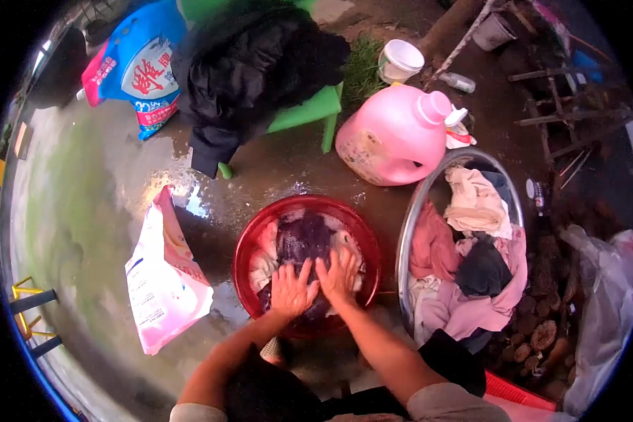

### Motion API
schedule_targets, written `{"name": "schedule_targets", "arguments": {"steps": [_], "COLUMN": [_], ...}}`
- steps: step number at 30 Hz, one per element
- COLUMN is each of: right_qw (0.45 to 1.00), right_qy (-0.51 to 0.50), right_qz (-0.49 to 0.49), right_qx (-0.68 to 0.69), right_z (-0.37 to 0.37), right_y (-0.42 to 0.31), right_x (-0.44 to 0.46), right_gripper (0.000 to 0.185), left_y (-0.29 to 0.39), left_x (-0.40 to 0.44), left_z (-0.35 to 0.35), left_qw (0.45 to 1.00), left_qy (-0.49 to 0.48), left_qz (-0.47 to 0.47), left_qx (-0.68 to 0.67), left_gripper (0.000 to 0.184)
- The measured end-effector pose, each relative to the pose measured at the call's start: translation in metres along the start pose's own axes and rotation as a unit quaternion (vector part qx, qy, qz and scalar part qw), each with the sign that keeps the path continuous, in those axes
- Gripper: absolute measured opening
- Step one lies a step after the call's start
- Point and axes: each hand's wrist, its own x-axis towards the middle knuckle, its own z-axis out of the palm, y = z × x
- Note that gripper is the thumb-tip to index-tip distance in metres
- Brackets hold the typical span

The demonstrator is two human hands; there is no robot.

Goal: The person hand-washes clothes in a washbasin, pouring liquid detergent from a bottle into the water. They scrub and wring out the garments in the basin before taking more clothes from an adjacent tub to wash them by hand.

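Both my hands rest side by side on wet clothes in a round red basin. My left hand lies flat with its fingers spread on a dark purple cloth. Close beside it, my right hand is also spread, pressing on the cloth and the pale fabric near the basin's right side. Some suds and water show around the clothes. Neither hand grips anything. To the right stands a metal tub holding pink, cream and black clothes.
A pink jug stands behind the basin. Black clothing lies over a green stool. A pink-and-white bag is at left, a blue detergent bag behind it. Firewood and clear plastic lie at right.
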Motion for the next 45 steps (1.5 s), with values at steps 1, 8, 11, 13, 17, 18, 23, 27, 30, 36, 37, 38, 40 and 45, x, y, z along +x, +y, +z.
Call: {"name": "schedule_targets", "arguments": {"steps": [1, 8, 11, 13, 17, 18, 23, 27, 30, 36, 37, 38, 40, 45], "right_qw": [0.997, 0.985, 0.980, 0.960, 0.957, 0.959, 0.968, 0.960, 0.959, 0.996, 0.997, 0.997, 0.991, 0.964], "right_qy": [-0.066, -0.169, -0.196, -0.252, -0.281, -0.267, -0.232, -0.129, 0.024, -0.021, -0.043, -0.067, -0.092, -0.245], "right_qz": [0.016, -0.012, 0.033, 0.096, 0.045, 0.030, -0.039, -0.117, 0.003, 0.040, 0.016, -0.008, -0.081, -0.062], "right_qx": [-0.028, -0.023, 0.032, 0.076, 0.050, 0.089, 0.092, 0.220, 0.283, 0.074, 0.058, 0.043, -0.053, -0.085], "right_z": [-0.012, 0.026, 0.061, 0.041, -0.023, -0.040, -0.104, -0.109, -0.085, -0.046, -0.039, -0.033, -0.006, 0.002], "right_y": [-0.005, 0.025, 0.050, 0.030, -0.007, -0.014, -0.063, -0.087, -0.051, -0.035, -0.030, -0.024, -0.001, -0.004], "right_x": [0.022, 0.099, 0.101, 0.116, 0.126, 0.119, 0.040, -0.046, -0.067, -0.048, -0.039, -0.027, 0.004, 0.084], "right_gripper": [0.048, 0.044, 0.037, 0.033, 0.030, 0.032, 0.027, 0.022, 0.019, 0.042, 0.042, 0.042, 0.038, 0.034], "left_y": [-0.009, -0.071, -0.081, -0.107, -0.042, -0.030, -0.004, -0.041, -0.023, -0.007, -0.013, -0.017, -0.021, -0.032], "left_x": [0.014, 0.080, 0.096, 0.138, 0.110, 0.092, 0.056, 0.006, -0.039, -0.055, -0.042, -0.027, 0.018, 0.063], "left_z": [0.014, 0.082, 0.081, 0.118, 0.000, -0.017, -0.093, -0.018, -0.023, 0.005, 0.016, 0.012, -0.015, 0.001], "left_qw": [0.992, 0.994, 0.983, 0.958, 0.932, 0.857, 0.932, 0.970, 0.991, 0.987, 0.984, 0.984, 0.964, 0.986], "left_qy": [0.117, 0.036, -0.096, -0.283, -0.198, -0.115, -0.004, -0.035, -0.058, -0.066, -0.023, -0.045, -0.202, -0.078], "left_qz": [0.038, 0.041, -0.149, -0.001, -0.100, -0.180, -0.237, -0.168, -0.064, 0.130, 0.151, 0.161, 0.171, 0.109], "left_qx": [0.023, 0.099, -0.046, -0.047, -0.288, -0.470, -0.274, -0.172, -0.105, 0.064, 0.096, 0.054, 0.014, -0.095], "left_gripper": [0.051, 0.025, 0.036, 0.040, 0.042, 0.043, 0.049, 0.072, 0.058, 0.055, 0.053, 0.049, 0.047, 0.052]}}
